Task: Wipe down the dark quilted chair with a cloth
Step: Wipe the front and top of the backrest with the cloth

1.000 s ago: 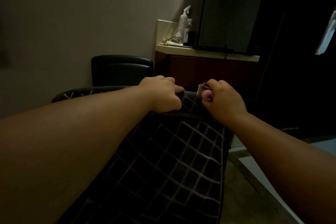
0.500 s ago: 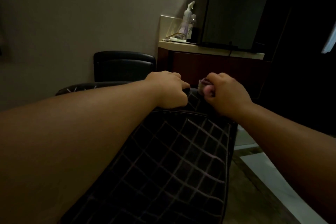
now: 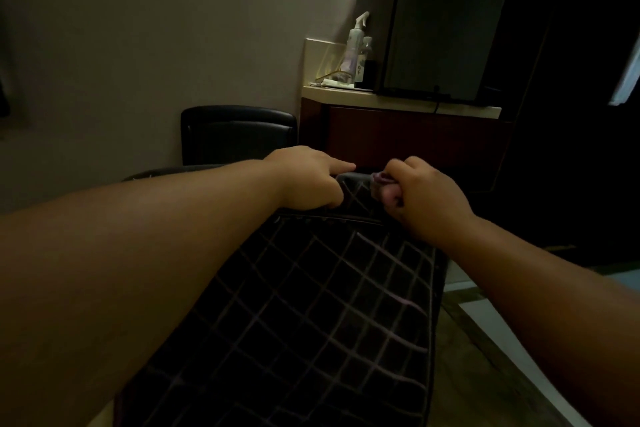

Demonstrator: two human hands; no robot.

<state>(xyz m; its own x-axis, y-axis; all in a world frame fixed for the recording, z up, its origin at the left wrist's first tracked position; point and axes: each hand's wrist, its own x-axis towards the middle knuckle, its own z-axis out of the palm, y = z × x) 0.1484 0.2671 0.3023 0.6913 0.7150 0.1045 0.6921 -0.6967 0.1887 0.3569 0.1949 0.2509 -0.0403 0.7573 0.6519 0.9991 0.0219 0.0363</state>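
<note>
Wiping is reaching the far top edge of the dark quilted grid-stitched chair [image 3: 311,305]: the left hand [image 3: 308,180] is gripping that edge, the right hand [image 3: 420,196] is clenching a small bunched pinkish cloth [image 3: 382,184] against it, probably needing a sideways stroke next.

The cloth [image 3: 382,182] is mostly buried in the right hand [image 3: 424,199]; only a pinkish fold shows. The left hand [image 3: 308,180] covers part of the chair [image 3: 311,322] top edge, and its fingertips are out of sight. The chair's lower part is cut off by the bottom edge. The spray bottle [image 3: 356,45] label is too small to read.
</note>
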